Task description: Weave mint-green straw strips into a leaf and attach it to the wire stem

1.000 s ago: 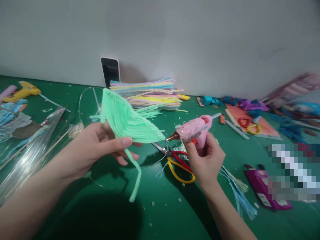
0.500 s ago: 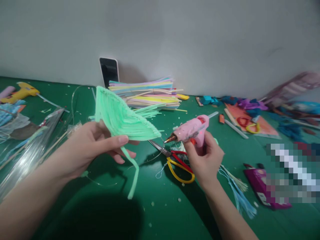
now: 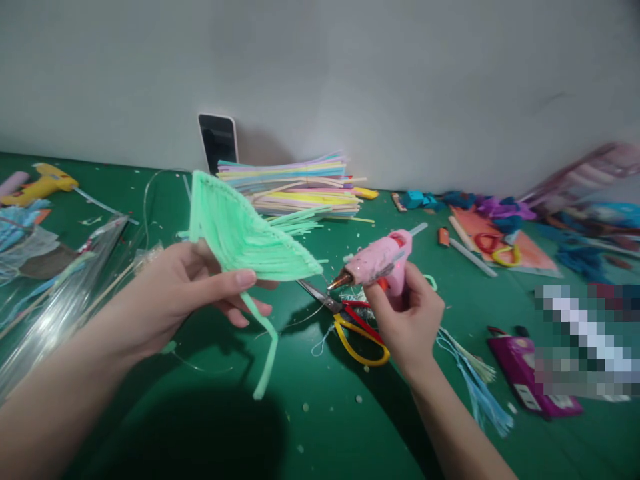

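A mint-green leaf-shaped piece of fuzzy stems is pinched between the thumb and fingers of my left hand; one loose stem hangs down below it. My right hand is wrapped round the handle of a pink glue gun. The gun's metal nozzle points left, just beside the right tip of the green piece, with a small gap between them. Below the nozzle, scissors with red and yellow handles lie on the green table.
A phone leans on the wall beside bundled pastel stems. At left are a yellow glue gun and clear plastic wrapping. Blue tassels, a purple packet and an orange sheet lie at right.
My right hand and the pink glue gun have shifted slightly left and down. My left hand and the green piece have hardly moved.
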`<move>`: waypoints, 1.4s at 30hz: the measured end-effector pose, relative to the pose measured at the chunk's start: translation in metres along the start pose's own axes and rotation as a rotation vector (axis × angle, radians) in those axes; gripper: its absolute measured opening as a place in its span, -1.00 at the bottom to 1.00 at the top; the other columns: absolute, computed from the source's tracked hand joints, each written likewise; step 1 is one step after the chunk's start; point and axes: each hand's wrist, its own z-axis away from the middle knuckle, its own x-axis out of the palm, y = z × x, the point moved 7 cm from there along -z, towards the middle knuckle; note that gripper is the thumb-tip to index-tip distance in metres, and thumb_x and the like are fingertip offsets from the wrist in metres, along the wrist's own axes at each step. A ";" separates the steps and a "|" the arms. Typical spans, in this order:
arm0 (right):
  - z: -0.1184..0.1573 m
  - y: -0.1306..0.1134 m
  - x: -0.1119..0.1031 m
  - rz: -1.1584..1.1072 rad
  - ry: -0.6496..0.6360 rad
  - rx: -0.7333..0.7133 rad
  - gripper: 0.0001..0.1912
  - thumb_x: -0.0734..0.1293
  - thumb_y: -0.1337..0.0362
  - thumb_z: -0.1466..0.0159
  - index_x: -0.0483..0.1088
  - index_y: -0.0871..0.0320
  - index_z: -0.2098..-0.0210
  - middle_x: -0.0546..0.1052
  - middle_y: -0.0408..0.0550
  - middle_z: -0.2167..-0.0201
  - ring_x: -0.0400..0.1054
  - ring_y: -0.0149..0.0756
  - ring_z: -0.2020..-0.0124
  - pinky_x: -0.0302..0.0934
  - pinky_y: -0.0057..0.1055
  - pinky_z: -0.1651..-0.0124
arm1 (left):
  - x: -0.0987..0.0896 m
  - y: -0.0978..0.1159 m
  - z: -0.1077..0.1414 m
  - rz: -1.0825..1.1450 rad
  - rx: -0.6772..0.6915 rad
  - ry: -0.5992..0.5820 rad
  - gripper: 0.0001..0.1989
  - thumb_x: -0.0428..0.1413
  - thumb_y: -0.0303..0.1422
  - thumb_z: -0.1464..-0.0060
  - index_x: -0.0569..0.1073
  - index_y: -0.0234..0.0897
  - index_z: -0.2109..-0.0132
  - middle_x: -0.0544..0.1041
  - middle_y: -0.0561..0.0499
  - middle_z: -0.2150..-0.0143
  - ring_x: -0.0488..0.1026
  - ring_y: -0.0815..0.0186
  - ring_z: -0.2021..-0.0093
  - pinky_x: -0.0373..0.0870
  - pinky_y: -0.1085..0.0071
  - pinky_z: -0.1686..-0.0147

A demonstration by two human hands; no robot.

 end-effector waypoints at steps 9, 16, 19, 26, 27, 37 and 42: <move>0.001 0.007 0.007 -0.086 -0.103 0.034 -0.93 0.37 0.34 -0.09 0.38 0.15 0.41 0.26 -0.28 0.58 0.06 -0.46 0.56 0.00 -0.48 0.52 | -0.003 0.001 0.001 0.035 0.004 0.030 -0.84 0.36 -0.33 0.10 0.58 -0.29 0.37 0.67 -0.02 0.44 0.63 0.20 0.52 0.57 0.53 0.58; 0.003 0.010 0.021 -0.243 -0.215 0.238 -0.87 0.38 0.25 -0.12 0.43 0.18 0.35 0.32 -0.24 0.55 0.09 -0.45 0.54 0.03 -0.48 0.51 | 0.001 -0.003 -0.001 0.032 -0.009 -0.020 -0.84 0.35 -0.32 0.08 0.59 -0.31 0.35 0.66 -0.04 0.44 0.64 0.17 0.48 0.56 0.53 0.57; 0.006 0.009 0.030 -0.294 -0.305 0.294 -0.85 0.38 0.21 -0.12 0.42 0.17 0.40 0.30 -0.24 0.57 0.09 -0.44 0.54 0.01 -0.48 0.51 | 0.002 -0.004 -0.002 0.032 -0.006 -0.042 -0.86 0.34 -0.32 0.06 0.60 -0.29 0.36 0.66 -0.02 0.44 0.64 0.21 0.49 0.55 0.56 0.56; 0.016 0.010 0.046 -0.369 -0.443 0.331 -0.81 0.36 0.18 -0.15 0.37 0.17 0.45 0.21 -0.26 0.60 -0.02 -0.46 0.56 -0.08 -0.49 0.53 | 0.001 -0.001 0.000 0.042 0.017 -0.018 -0.84 0.35 -0.31 0.08 0.60 -0.28 0.34 0.66 0.00 0.44 0.64 0.20 0.49 0.55 0.55 0.57; 0.017 0.011 0.047 -0.377 -0.451 0.332 -0.81 0.35 0.18 -0.15 0.36 0.17 0.46 0.20 -0.26 0.60 -0.02 -0.47 0.57 -0.09 -0.49 0.53 | 0.000 -0.001 0.001 0.045 0.015 -0.005 -0.84 0.36 -0.31 0.08 0.59 -0.28 0.35 0.66 0.00 0.45 0.64 0.19 0.49 0.56 0.55 0.57; 0.022 0.015 0.051 -0.407 -0.523 0.347 -0.82 0.38 0.18 -0.17 0.39 0.17 0.41 0.21 -0.26 0.58 -0.01 -0.47 0.57 -0.08 -0.49 0.54 | -0.004 0.001 0.002 0.078 0.016 0.037 -0.84 0.34 -0.31 0.04 0.59 -0.27 0.29 0.69 -0.01 0.31 0.65 0.21 0.46 0.56 0.56 0.58; 0.021 0.017 0.051 -0.451 -0.497 0.372 -0.80 0.37 0.16 -0.19 0.37 0.16 0.44 0.20 -0.25 0.59 0.00 -0.46 0.57 -0.10 -0.47 0.52 | -0.001 0.000 -0.001 0.066 0.038 0.011 -0.84 0.35 -0.33 0.08 0.60 -0.27 0.31 0.69 -0.05 0.37 0.64 0.17 0.51 0.55 0.52 0.63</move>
